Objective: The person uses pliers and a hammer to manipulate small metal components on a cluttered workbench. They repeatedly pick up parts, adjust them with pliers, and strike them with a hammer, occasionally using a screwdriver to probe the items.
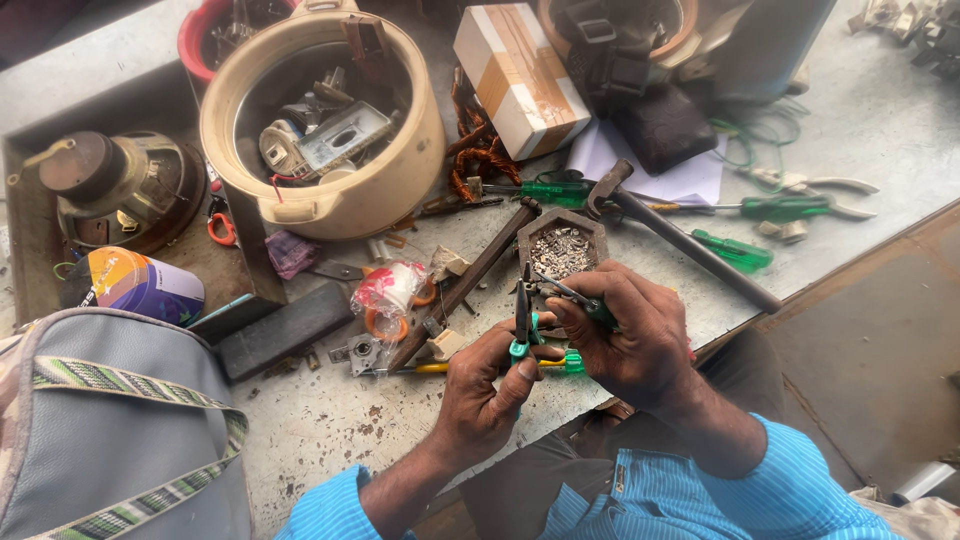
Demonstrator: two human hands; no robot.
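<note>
**Bench inspection: small-part work over a crowded table**

Head view. At lower centre of the frame we find both hands raised just above the bench edge. The left hand (487,385) has its fingers curled shut around the green-handled pliers (521,322), held upright with the nose pointing up the frame. The right hand (632,335) is closed over a second green-handled tool (585,303), its thin metal tip angled toward the plier nose; the two tips appear to meet, though whatever is pinched between them is too small for us to identify. Just above the hands sits a small hexagonal tray (562,248) of loose metal bits.

Surroundings noted: a hammer (682,240) lying diagonally at centre right, green screwdrivers (735,250) near it, a cream plastic tub (325,115) of parts at upper left, a loudspeaker (120,190) at far left, a taped box (520,78) at top centre, and a grey bag (110,430) at lower left.

Risks, in our judgement: the piece at the tips could spring free and vanish among the clutter, because the grip area is tiny. A slipping tip could jab the opposing fingers, which sit close. An elbow or wrist movement could knock the tray and scatter its contents.
</note>
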